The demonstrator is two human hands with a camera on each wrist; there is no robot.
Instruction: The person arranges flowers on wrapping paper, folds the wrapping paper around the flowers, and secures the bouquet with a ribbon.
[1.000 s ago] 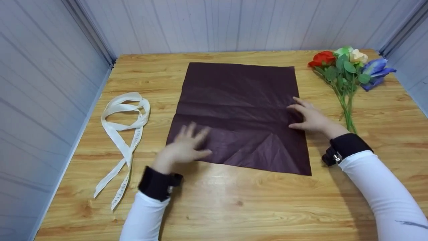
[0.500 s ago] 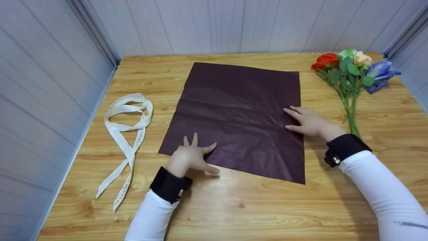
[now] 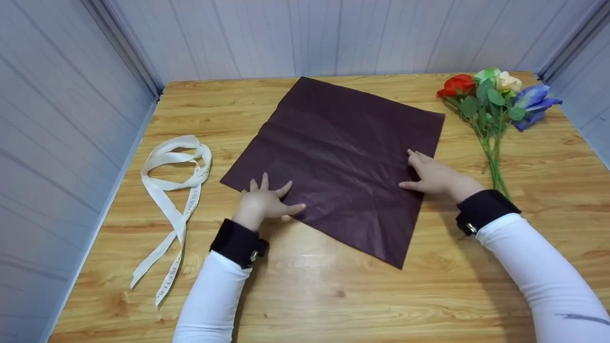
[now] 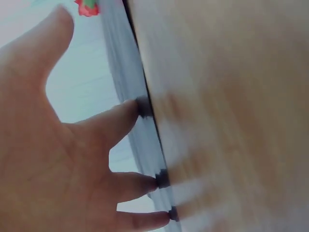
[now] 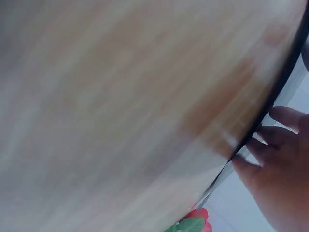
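A square dark maroon sheet [image 3: 343, 138], lightly creased, lies turned at an angle on the wooden table [image 3: 305, 295]. My left hand [image 3: 262, 202] rests at its lower left edge with fingers spread and the thumb pointing right. In the left wrist view the fingertips of this hand [image 4: 96, 140] meet the sheet's thin dark edge. On the opposite side, my right hand [image 3: 433, 176] rests over the right edge, fingers extended onto the sheet. The right wrist view shows that hand [image 5: 280, 159] with fingertips along the same dark edge. Neither hand has its fingers curled round anything.
Left of the sheet lies a loosely looped white ribbon [image 3: 174, 205] with printed lettering. A bunch of artificial flowers [image 3: 491, 105], red, cream, green and blue, lies at the back right with stems toward my right forearm. Pale panel walls [image 3: 314, 38] border the table.
The sheet has turned clockwise on the table, its near right corner swinging left and its top left corner right. My left hand came down onto its edge, then moved slightly up with it.
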